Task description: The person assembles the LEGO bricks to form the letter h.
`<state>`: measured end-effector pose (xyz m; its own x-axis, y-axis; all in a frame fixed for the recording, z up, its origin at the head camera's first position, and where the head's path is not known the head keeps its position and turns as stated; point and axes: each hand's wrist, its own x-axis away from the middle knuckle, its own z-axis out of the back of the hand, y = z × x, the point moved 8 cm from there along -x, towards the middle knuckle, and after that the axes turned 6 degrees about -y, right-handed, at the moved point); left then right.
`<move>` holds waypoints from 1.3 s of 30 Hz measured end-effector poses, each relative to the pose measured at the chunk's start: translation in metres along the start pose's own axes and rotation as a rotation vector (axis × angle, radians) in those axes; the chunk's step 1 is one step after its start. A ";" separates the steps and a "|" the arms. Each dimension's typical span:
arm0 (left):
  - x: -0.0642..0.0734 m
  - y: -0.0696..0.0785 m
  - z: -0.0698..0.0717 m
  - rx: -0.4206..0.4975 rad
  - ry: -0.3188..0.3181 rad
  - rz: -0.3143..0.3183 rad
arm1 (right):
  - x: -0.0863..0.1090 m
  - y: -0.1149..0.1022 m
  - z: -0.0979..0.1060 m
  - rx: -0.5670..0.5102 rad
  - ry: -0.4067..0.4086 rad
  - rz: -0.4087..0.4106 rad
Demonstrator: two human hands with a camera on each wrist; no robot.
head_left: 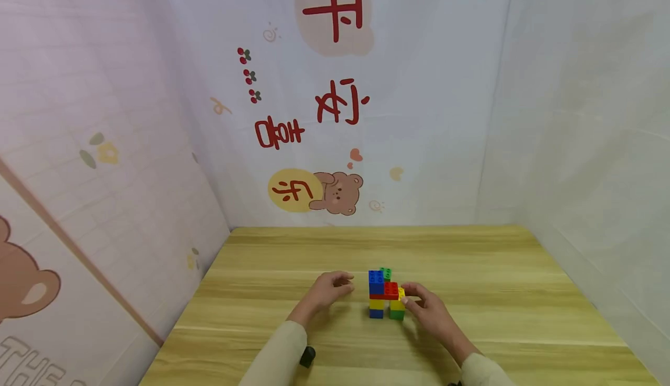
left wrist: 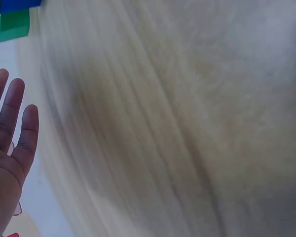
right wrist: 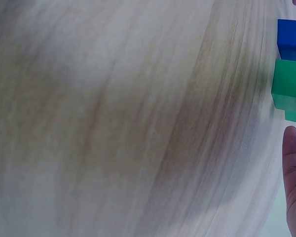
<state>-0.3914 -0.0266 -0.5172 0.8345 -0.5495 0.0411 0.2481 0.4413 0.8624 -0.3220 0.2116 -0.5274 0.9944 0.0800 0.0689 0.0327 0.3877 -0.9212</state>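
A small structure of toy building bricks stands on the wooden table. Its left column has a blue brick [head_left: 376, 285] on top, over red, yellow [head_left: 376, 304] and blue. A red brick [head_left: 391, 290] bridges to the right column, where a yellow brick [head_left: 395, 304] sits on a green one [head_left: 397, 315]. Behind them shows another green brick [head_left: 386, 272]. With thumb and index finger, my right hand [head_left: 431, 313] pinches the right column at its yellow bricks. To the left, apart from the structure, my left hand [head_left: 325, 290] hangs with loose fingers and holds nothing.
The wooden table [head_left: 251, 293] meets white printed cloth walls [head_left: 429, 113] at the back and both sides. A small black object [head_left: 307, 357] shows beside the left sleeve [head_left: 280, 351].
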 end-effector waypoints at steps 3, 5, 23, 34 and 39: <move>-0.007 -0.004 0.003 0.000 0.013 0.026 | 0.000 -0.002 0.001 -0.012 -0.002 0.002; -0.014 -0.007 0.003 0.004 0.015 0.050 | 0.000 -0.004 0.002 -0.016 -0.001 0.009; -0.077 -0.001 -0.018 0.021 -0.116 0.073 | -0.004 -0.002 0.003 -0.029 -0.006 0.011; -0.088 -0.001 -0.037 -0.020 -0.117 0.058 | -0.002 -0.005 0.001 -0.014 -0.009 0.009; -0.090 -0.001 -0.040 -0.073 -0.086 0.041 | -0.001 -0.003 0.001 -0.010 -0.001 0.007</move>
<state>-0.4470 0.0511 -0.5416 0.8004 -0.5871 0.1213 0.2525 0.5135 0.8201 -0.3231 0.2112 -0.5240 0.9945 0.0836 0.0624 0.0263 0.3779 -0.9255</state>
